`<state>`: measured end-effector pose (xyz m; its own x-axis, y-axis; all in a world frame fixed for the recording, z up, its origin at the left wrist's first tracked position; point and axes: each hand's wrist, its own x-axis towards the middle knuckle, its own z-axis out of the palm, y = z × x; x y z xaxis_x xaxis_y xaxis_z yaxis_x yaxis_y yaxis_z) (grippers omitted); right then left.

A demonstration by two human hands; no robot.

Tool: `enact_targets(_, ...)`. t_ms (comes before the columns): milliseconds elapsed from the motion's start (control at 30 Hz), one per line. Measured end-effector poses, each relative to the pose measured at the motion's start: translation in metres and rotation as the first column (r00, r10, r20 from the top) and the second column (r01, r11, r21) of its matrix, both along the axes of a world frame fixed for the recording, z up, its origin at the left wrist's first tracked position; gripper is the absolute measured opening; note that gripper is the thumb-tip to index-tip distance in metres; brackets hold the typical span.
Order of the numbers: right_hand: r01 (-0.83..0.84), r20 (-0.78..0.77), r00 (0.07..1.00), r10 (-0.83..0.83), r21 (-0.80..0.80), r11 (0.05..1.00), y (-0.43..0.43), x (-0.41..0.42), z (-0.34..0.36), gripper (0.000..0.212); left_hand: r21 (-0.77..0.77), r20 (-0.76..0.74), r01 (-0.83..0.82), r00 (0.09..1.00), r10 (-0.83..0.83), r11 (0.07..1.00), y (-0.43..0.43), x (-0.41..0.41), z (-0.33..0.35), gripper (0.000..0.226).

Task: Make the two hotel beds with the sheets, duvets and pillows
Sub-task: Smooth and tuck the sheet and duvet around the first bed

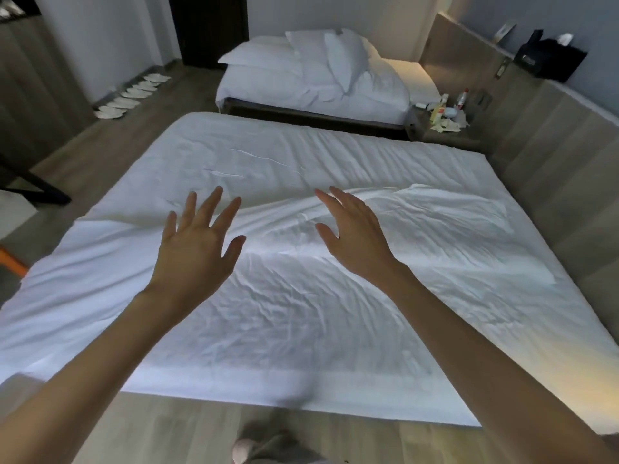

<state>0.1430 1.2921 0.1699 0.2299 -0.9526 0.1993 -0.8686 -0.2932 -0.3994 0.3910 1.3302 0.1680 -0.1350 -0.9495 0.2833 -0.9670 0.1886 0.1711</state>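
A white duvet [301, 313] covers the near bed, wrinkled, with a raised fold running across its middle. My left hand [197, 246] hovers over that fold with fingers spread and holds nothing. To its right, my right hand [355, 229] is also stretched out above the fold with straight fingers. The far bed [311, 92] carries a rumpled white duvet and several white pillows [335, 55] piled on top.
A bedside table [445, 118] with bottles and clutter stands between the beds at the right. A wooden headboard wall [552, 145] runs along the right, with a black bag [549, 58] on its ledge. White slippers [130, 95] line the floor at the left.
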Motion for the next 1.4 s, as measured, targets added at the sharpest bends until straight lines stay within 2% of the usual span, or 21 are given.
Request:
enact_targets(367,-0.110,-0.043,0.993,0.110,-0.013,0.994,-0.100,0.223,-0.022,0.055,0.067,0.056,-0.114,0.992,0.111,0.991,-0.075,0.201,-0.011,0.062)
enact_targets(733,-0.157,-0.132,0.978,0.161,0.045,0.987,-0.133,0.438,-0.062,0.056,0.146,0.042,-0.124,0.992,0.120,0.981,-0.116,0.408,-0.033,0.064)
enact_targets(900,-0.083,-0.121,0.989,0.084,0.015,0.996,-0.122,0.546,-0.088,0.057,0.182,0.084,-0.061,0.995,0.046,0.981,-0.120,0.517,-0.050,0.062)
enact_targets(1133,0.104,-0.019,0.995,-0.103,0.092,0.990,-0.087,0.694,-0.099,0.057,0.213,0.101,0.045,0.993,-0.068,0.976,-0.124,0.658,-0.040,0.061)
enact_targets(1400,0.268,-0.069,0.963,-0.262,0.101,0.958,-0.079,0.740,-0.105,0.057,0.248,0.038,0.200,0.976,-0.216,0.948,-0.161,0.713,-0.043,0.060)
